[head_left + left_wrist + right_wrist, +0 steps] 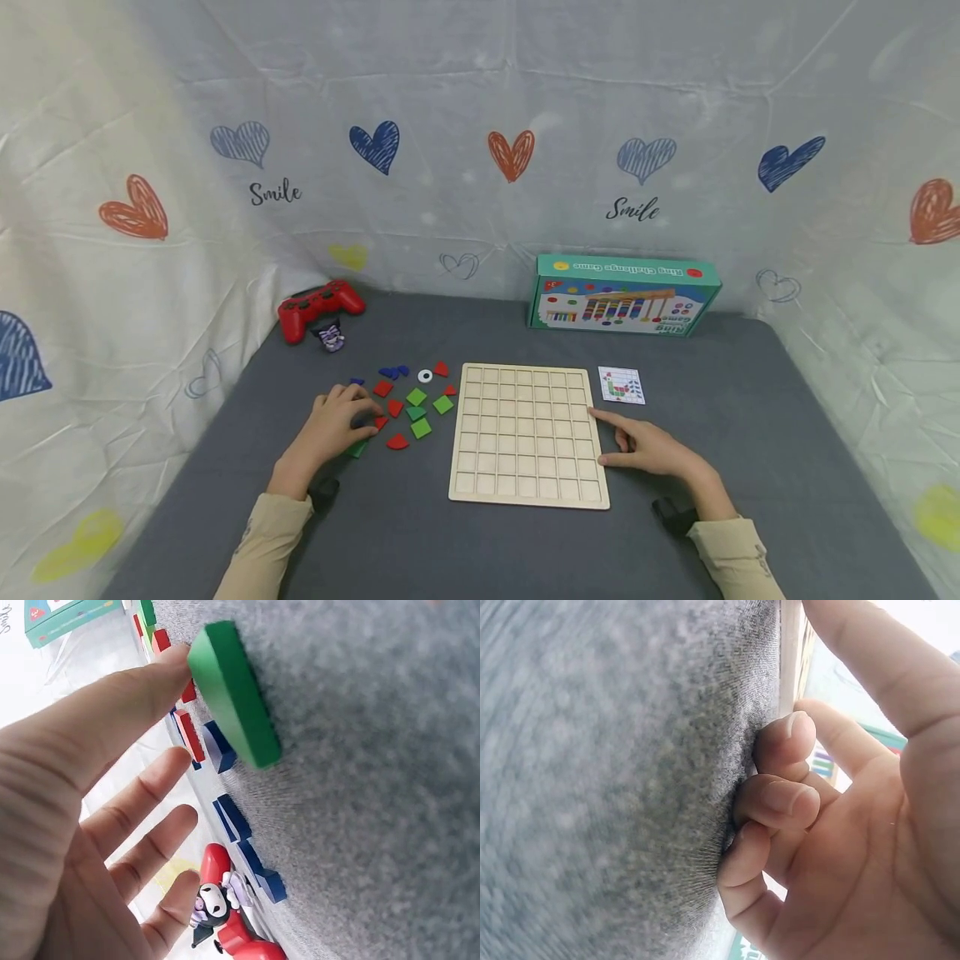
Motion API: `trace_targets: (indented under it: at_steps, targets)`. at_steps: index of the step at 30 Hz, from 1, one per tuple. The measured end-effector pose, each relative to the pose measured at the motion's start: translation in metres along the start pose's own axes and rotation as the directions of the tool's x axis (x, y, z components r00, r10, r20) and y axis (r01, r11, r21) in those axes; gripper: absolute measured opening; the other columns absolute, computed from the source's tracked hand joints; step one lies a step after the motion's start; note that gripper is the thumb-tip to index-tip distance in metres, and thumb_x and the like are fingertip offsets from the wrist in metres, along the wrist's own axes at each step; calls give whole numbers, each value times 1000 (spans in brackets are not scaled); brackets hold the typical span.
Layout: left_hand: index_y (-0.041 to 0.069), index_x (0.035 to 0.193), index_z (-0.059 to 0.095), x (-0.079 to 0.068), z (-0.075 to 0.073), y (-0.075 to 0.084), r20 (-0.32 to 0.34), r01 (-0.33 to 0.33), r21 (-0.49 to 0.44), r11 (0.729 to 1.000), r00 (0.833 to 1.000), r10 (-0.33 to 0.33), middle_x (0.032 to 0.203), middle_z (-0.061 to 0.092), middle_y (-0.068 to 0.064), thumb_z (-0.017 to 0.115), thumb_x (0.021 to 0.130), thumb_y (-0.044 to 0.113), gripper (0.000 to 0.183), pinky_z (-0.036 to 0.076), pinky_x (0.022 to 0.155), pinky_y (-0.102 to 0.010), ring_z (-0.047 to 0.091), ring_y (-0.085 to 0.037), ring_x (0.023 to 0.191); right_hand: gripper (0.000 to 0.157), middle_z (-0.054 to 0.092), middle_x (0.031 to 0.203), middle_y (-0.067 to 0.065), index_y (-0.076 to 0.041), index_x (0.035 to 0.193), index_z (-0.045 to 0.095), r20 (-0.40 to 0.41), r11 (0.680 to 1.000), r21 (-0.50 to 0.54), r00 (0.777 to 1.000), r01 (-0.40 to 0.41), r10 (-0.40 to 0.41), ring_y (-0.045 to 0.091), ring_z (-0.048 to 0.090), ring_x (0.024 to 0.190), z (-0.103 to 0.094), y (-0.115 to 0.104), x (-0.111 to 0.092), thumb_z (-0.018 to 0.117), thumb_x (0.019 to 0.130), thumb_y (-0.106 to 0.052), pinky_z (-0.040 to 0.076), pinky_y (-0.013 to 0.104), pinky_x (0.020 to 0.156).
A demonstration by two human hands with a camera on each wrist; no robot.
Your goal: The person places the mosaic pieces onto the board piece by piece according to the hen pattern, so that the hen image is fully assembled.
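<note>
Nearest to us we see two beige sleeves [270,533] on the grey table [420,550], with a dark strap [325,493] at each wrist. The left hand [333,425] is low over the left side; its fingers are loosely bent and spread, not closed around anything. In the left wrist view, its thumb tip meets the edge of a dark green piece [234,694], but we cannot tell if they really touch. The right hand [652,450] puts its extended index finger and thumb against the right edge of the wooden grid board [528,502], while its other three fingers are curled in and grip nothing.

The board lies flat in the middle. Between it and the left hand we find scattered green pieces [422,427] and red pieces [383,388], then blue pieces [393,372] and a white ring [425,376]. A printed card [621,386] lies just right of the board.

Farther, we notice a small figure [330,336] beside a red controller [322,304], a green game box [622,296], and a heart-printed sheet [450,83] behind all.
</note>
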State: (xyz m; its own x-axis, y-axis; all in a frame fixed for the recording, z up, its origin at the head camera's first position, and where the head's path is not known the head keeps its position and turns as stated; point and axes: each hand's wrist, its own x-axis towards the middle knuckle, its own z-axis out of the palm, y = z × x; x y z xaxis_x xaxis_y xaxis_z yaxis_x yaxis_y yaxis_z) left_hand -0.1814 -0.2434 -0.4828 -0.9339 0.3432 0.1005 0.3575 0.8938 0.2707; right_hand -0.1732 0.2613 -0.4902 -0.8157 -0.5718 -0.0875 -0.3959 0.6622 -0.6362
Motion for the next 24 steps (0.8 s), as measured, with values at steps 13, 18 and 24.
trace_targets:
  at_steps: [13,18,24]
  targets:
    - [28,103,69,3,-2,-4,69,-72,-35,997,995,75,103,55,2,72,79,29,24,31,73,-38,44,-22,96,73,44,68,-6,-11,142,37,6,1000,3,1000,-21,21,2,35,53,0,1,0,69,81,-38,31,19,50]
    - [28,103,69,6,-2,-7,81,-105,-35,994,991,107,104,56,3,71,80,29,23,32,74,-38,44,-21,97,73,44,68,-6,-10,142,38,-2,1000,-2,1000,-13,13,3,35,53,-1,2,0,69,81,-36,31,19,50]
    - [29,102,68,8,-2,-8,102,-125,-27,992,987,127,102,56,4,71,81,28,21,33,75,-41,44,-20,96,73,44,69,-6,-10,142,37,4,1000,-5,1000,-13,13,2,34,53,0,3,1,68,82,-38,31,19,50]
